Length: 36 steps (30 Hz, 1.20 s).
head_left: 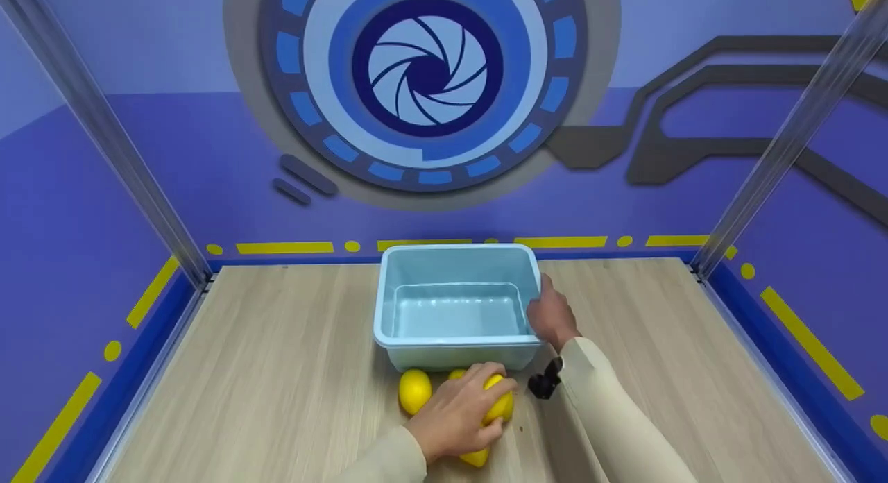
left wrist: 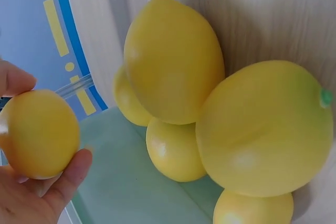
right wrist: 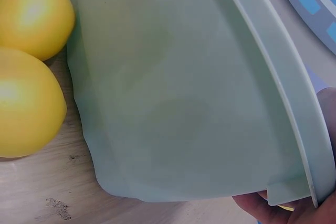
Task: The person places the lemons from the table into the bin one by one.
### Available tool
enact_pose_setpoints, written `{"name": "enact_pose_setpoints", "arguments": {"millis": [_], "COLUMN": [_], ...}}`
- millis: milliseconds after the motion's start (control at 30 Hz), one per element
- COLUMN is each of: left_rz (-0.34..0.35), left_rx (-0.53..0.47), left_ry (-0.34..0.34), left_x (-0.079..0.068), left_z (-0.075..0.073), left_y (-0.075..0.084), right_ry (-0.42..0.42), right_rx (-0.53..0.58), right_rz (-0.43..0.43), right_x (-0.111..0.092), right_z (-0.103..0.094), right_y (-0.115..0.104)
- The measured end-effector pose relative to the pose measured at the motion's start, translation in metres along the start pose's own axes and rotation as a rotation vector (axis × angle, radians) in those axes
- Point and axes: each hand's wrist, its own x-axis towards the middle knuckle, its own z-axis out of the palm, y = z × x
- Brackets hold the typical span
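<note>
A light blue plastic bin [head_left: 451, 342] stands on the wooden table, and no fruit shows inside it. My right hand [head_left: 553, 315] grips its right rim, with the fingers under the lip in the right wrist view. In front of the bin my left hand [head_left: 458, 412] holds a smooth yellow lemon [left wrist: 42, 132] between thumb and fingers. Other lemons lie close around that hand: one lemon [head_left: 415, 391] to its left, others partly hidden beneath it. In the left wrist view a larger yellow fruit [left wrist: 265, 129] has a green tip, beside a pointed lemon [left wrist: 173, 61].
The wooden table [head_left: 277, 372] runs back to a blue printed wall [head_left: 187, 164] behind the bin. Clear corner posts [head_left: 784, 143] rise at both back corners. A small black device [head_left: 544, 379] sits at my right wrist.
</note>
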Motion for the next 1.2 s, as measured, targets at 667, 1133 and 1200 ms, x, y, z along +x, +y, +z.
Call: {"name": "enact_pose_setpoints", "arguments": {"millis": [667,1133,1200], "left_rz": [0.014,0.021,0.021], "left_rx": [-0.012,0.006,0.002], "left_ry": [0.049,0.067,0.07], "left_x": [0.0,0.0,0.0], "left_z": [-0.009,-0.015,-0.016], "left_y": [-0.005,-0.007,-0.008], "right_ry": [0.004,0.01,0.009], "right_rx": [-0.014,-0.007,-0.007], "right_rz": [0.011,-0.008,-0.005], "right_x": [-0.001,0.0,0.001], "right_z": [0.0,0.0,0.0], "right_y": [-0.001,-0.001,-0.001]}}
